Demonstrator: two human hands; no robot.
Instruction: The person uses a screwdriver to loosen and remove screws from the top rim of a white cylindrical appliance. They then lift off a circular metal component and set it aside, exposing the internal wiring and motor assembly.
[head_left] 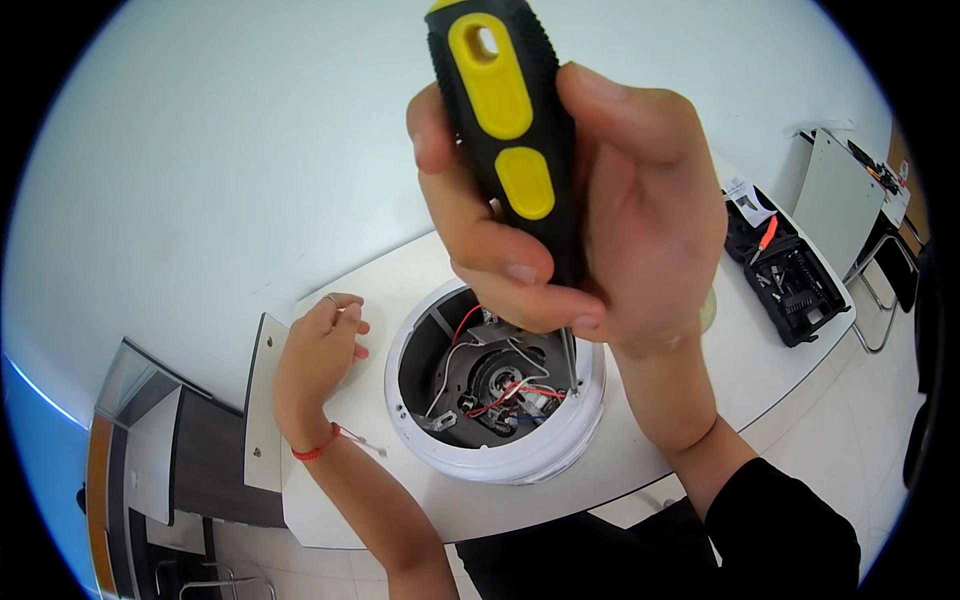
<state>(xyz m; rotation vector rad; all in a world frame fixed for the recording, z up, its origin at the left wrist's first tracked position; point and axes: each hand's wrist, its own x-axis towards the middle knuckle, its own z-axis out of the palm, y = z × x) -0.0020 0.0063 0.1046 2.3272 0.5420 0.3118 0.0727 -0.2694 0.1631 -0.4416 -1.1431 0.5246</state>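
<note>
My right hand (pixel 650 210) grips the black-and-yellow handle of a screwdriver (pixel 505 120) high in the middle, close to the camera. Its thin metal shaft runs down to the right rim of a white round appliance housing (pixel 500 462). Inside that housing are red, blue and pale wires, metal brackets and a central round metal part (pixel 502 382). My left hand (pixel 325 355), with a ring and a red wristband, is left of the housing over the white table (pixel 370 500), its fingers loosely curled and apart, holding nothing.
An open black tool case (pixel 800 300) lies at the table's right, with an orange-handled tool (pixel 768 234) and papers (pixel 750 205). Another table (pixel 830 195) with small items and a metal-framed seat stands beyond it. A dark desk (pixel 205 450) is at the left, before a white wall.
</note>
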